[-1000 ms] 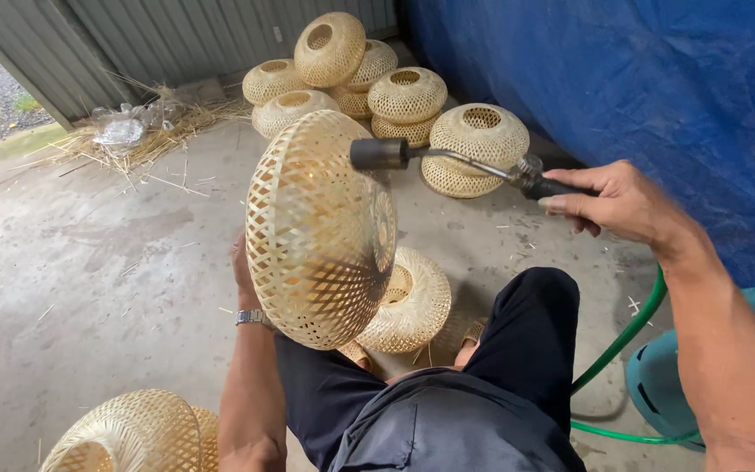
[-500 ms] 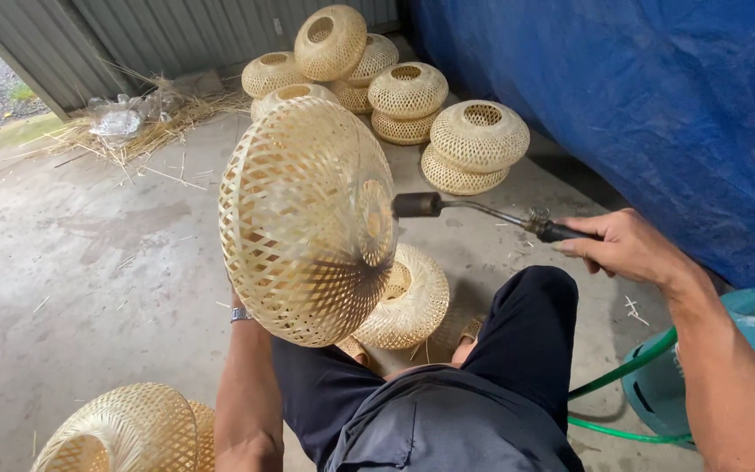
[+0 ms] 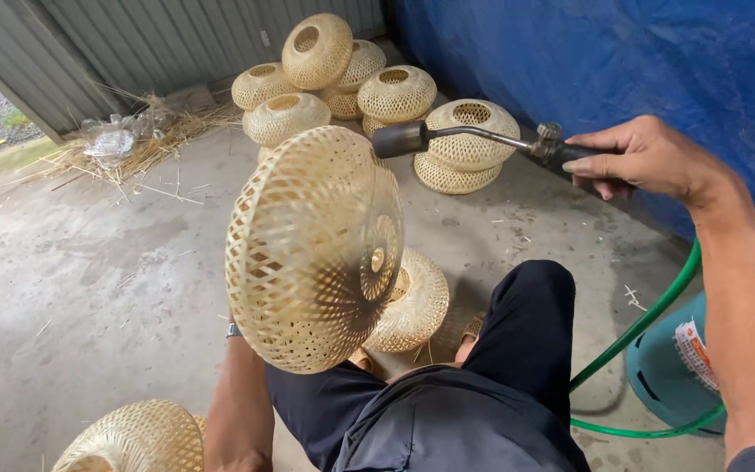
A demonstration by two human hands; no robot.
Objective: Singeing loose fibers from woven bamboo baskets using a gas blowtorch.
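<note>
A round woven bamboo lampshade (image 3: 312, 249) is held up in front of me, tilted on its side with its small opening facing right. My left hand is hidden behind and inside it; only the forearm with a wristband (image 3: 234, 330) shows below. My right hand (image 3: 644, 157) grips the handle of a gas torch (image 3: 456, 137), whose dark nozzle points left at the shade's upper right edge. A green hose (image 3: 648, 323) runs from the torch down to a teal gas cylinder (image 3: 679, 358).
Several finished woven shades are piled at the back (image 3: 342, 74), one lies by my knee (image 3: 412, 301) and one at bottom left (image 3: 133, 437). A blue tarpaulin (image 3: 622, 61) hangs on the right, a corrugated wall (image 3: 159, 35) behind. Straw litters the concrete floor (image 3: 89, 253).
The lampshade has shifted right and turned in my left hand. The torch has lifted, its nozzle now at the shade's upper right edge.
</note>
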